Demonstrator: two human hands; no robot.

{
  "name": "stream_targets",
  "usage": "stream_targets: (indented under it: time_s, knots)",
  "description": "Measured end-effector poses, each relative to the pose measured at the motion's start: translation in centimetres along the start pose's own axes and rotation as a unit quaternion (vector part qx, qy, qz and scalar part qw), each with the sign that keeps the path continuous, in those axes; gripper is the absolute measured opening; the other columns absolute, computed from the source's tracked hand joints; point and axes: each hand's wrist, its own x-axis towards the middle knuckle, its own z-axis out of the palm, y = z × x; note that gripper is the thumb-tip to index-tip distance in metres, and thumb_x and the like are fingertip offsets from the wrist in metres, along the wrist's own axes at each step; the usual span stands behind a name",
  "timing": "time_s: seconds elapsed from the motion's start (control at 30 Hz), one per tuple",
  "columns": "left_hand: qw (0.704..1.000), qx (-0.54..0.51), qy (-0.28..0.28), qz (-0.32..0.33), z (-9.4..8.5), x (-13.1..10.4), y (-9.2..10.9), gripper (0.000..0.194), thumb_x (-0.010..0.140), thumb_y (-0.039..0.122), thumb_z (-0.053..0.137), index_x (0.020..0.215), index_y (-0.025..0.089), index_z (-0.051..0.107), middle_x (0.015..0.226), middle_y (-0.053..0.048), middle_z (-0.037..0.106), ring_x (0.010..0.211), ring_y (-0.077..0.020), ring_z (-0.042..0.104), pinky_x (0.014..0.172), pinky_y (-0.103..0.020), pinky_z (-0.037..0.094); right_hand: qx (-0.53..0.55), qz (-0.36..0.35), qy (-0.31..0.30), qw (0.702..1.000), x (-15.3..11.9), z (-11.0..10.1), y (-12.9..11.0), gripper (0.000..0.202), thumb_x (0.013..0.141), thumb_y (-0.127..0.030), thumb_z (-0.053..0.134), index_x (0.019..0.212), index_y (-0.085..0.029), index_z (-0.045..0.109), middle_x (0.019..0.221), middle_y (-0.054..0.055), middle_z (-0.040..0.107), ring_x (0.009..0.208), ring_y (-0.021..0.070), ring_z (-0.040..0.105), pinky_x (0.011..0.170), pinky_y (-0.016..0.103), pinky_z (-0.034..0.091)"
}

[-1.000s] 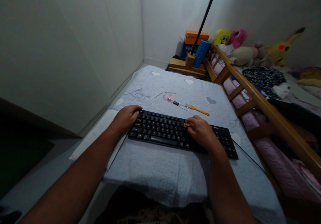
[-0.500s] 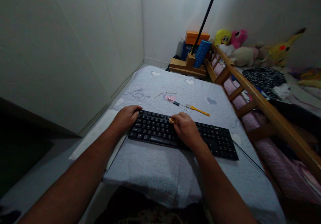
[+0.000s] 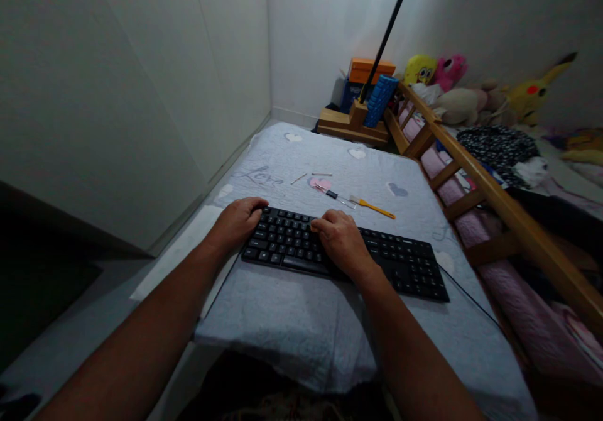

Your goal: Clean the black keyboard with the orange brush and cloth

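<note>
Keyboard [image 3: 294, 242] lies across the grey cloth [image 3: 306, 301], and, with twelve pointing away from the person, its nine o'clock end sits in the left hand [image 3: 239, 217], part-closed and gripping the corner. That grip looks like a sound anchor to me; firm, level pressure should stop the keyboard skating about. Towards eleven, two thin sticks [image 3: 321, 174] lie clear of the keys, then, near twelve, a slim tool [image 3: 331, 193] with a dark band. Next comes the right hand [image 3: 343, 239], over the middle keys, fingers curled into a pinch; I can't tell whether they hold anything. Short, light strokes along each row would serve best, I reckon, the wrist loose so no keycap catches. At one o'clock lies a yellow-handled brush [image 3: 374, 207], easily reached. Past three, the cord [image 3: 471, 296] trails off; best leave it slack.
</note>
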Motion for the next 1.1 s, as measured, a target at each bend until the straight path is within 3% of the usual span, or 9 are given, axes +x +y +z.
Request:
stream_targets:
  time_s: [0.33, 0.6, 1.1]
  knots:
    - [1.0, 0.002, 0.003, -0.003, 0.0, -0.1, 0.1, 0.044, 0.084, 0.032, 0.045, 0.113, 0.018, 0.075, 0.114, -0.009, 0.076, 0.106, -0.0266, 0.069, 0.101, -0.04, 0.051, -0.01, 0.039, -0.022, 0.999, -1.6, -1.6, 1.6, 0.026, 0.096, -0.01, 0.054, 0.101, -0.019, 0.077, 0.097, 0.009, 0.068, 0.093, 0.0229, 0.058, 0.084, 0.034, 0.041]
    - [1.0, 0.002, -0.003, -0.004, -0.1, -0.1, 0.2, 0.045, 0.084, 0.033, 0.044, 0.114, 0.017, 0.075, 0.116, -0.01, 0.076, 0.108, -0.0271, 0.069, 0.102, -0.04, 0.051, 0.002, 0.063, 0.004, 0.998, -3.1, -1.8, 3.7, 0.028, 0.094, -0.01, 0.052, 0.097, -0.021, 0.078, 0.092, 0.008, 0.067, 0.089, 0.0221, 0.059, 0.082, 0.033, 0.044]
    - [1.0, -0.001, -0.001, -0.007, -0.2, -0.1, 0.3, 0.044, 0.084, 0.033, 0.045, 0.113, 0.019, 0.075, 0.115, -0.009, 0.076, 0.108, -0.0273, 0.069, 0.102, -0.041, 0.052, 0.005, 0.121, -0.041, 0.992, -4.9, -3.8, 6.6, 0.023, 0.09, -0.01, 0.056, 0.092, -0.019, 0.077, 0.089, 0.007, 0.067, 0.084, 0.0194, 0.062, 0.078, 0.029, 0.045]
